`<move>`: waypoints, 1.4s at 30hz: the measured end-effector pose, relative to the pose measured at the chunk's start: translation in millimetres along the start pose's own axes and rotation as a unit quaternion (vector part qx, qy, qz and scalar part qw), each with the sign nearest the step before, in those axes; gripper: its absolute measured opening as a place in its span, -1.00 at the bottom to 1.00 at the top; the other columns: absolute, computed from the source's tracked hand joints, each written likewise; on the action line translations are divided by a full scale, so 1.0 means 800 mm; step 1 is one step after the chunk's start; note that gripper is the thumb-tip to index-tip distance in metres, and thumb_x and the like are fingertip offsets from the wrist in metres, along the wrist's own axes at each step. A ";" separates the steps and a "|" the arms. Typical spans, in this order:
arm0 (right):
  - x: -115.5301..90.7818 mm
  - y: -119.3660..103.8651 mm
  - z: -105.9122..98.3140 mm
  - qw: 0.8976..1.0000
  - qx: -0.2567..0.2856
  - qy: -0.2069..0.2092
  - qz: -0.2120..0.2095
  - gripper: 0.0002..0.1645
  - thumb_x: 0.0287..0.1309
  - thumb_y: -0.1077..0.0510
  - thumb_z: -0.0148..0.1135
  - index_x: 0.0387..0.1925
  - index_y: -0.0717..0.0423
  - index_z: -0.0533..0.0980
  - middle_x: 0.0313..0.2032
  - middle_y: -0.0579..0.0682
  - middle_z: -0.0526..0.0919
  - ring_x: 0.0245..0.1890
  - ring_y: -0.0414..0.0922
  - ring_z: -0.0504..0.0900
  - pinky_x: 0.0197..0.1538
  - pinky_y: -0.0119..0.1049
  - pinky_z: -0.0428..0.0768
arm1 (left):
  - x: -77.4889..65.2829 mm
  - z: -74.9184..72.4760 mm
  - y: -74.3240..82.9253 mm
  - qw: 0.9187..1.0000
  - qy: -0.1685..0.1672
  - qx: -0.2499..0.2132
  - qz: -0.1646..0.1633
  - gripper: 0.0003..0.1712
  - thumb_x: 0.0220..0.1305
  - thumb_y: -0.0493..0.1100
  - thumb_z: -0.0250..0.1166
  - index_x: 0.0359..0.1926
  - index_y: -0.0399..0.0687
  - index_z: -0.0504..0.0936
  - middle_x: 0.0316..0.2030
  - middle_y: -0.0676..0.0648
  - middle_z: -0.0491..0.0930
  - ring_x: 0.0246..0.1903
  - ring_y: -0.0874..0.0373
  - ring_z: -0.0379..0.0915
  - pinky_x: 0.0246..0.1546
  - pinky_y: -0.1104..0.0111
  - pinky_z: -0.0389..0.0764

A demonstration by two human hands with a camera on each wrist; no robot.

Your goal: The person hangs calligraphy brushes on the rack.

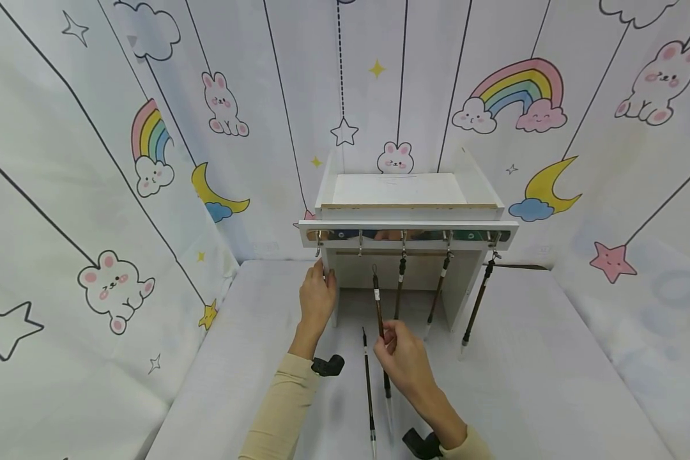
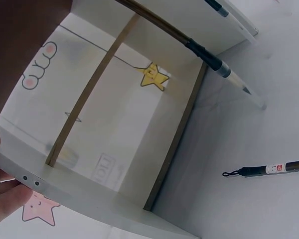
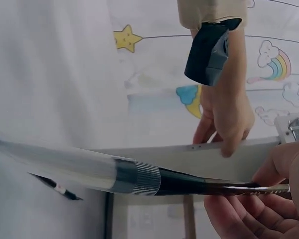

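Note:
My right hand [image 1: 405, 358] pinches a calligraphy brush [image 1: 376, 300] by its brown handle, hanging loop up and clear-capped tip down. In the right wrist view that brush [image 3: 184, 183] crosses the frame, its pale bristles inside a clear cover. My left hand [image 1: 317, 297] grips the front edge of the left side panel [image 2: 94, 196] of a white brush stand [image 1: 408, 225], thumb on one face and fingers on the other. A second brush [image 1: 368, 383] lies on the table, left of the held one. Two hooks at the stand's left, including one hook [image 1: 360, 241], carry no brush.
Three brushes hang from the stand's right hooks, the outermost brush [image 1: 478, 300] slanting outward. An open tray [image 1: 402, 188] forms the stand's top. A white cloth [image 1: 552, 383] covers the table, and a printed curtain [image 1: 276, 128] surrounds it behind and at the sides.

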State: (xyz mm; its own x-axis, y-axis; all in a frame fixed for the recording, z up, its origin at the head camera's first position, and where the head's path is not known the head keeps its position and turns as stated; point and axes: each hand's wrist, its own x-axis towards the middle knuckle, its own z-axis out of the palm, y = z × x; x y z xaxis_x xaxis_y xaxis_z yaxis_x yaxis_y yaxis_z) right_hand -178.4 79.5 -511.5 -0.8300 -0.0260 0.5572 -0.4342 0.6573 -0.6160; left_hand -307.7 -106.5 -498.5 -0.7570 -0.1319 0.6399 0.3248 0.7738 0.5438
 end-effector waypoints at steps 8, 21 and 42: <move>0.009 -0.011 -0.003 1.000 0.002 -0.005 -0.003 -0.68 0.02 0.34 0.36 -0.12 0.24 0.55 -0.48 -0.08 0.60 -0.53 -0.34 0.50 -0.50 -0.50 0.51 | -0.001 0.002 -0.003 1.000 -0.001 -0.001 -0.003 -0.61 0.38 -0.24 0.21 0.13 -0.41 0.53 -0.25 -0.35 0.65 -0.33 -0.21 0.67 -0.43 -0.02 0.65; 0.024 -0.028 -0.004 1.000 0.001 -0.016 -0.009 -0.68 0.04 0.31 0.34 -0.11 0.21 0.56 -0.45 -0.08 0.62 -0.51 -0.30 0.52 -0.48 -0.48 0.50 | -0.002 0.001 -0.002 1.000 -0.007 -0.005 -0.007 -0.61 0.41 -0.23 0.19 0.14 -0.41 0.52 -0.25 -0.34 0.64 -0.34 -0.18 0.68 -0.42 0.02 0.67; 0.037 -0.032 -0.002 1.000 -0.003 -0.017 -0.020 -0.70 0.05 0.34 0.33 -0.12 0.21 0.55 -0.46 -0.08 0.62 -0.56 -0.32 0.49 -0.51 -0.50 0.47 | -0.002 -0.002 0.000 1.000 -0.012 -0.010 -0.009 -0.60 0.42 -0.24 0.18 0.17 -0.43 0.51 -0.22 -0.36 0.65 -0.31 -0.20 0.69 -0.41 0.01 0.69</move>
State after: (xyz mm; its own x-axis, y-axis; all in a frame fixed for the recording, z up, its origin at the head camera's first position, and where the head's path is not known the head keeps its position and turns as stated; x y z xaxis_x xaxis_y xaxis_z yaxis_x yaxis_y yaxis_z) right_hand -191.4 63.1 -478.6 -0.8237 -0.0777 0.5617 -0.4646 0.6603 -0.5900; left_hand -305.7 -107.0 -498.6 -0.7761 -0.1310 0.6169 0.3218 0.7589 0.5661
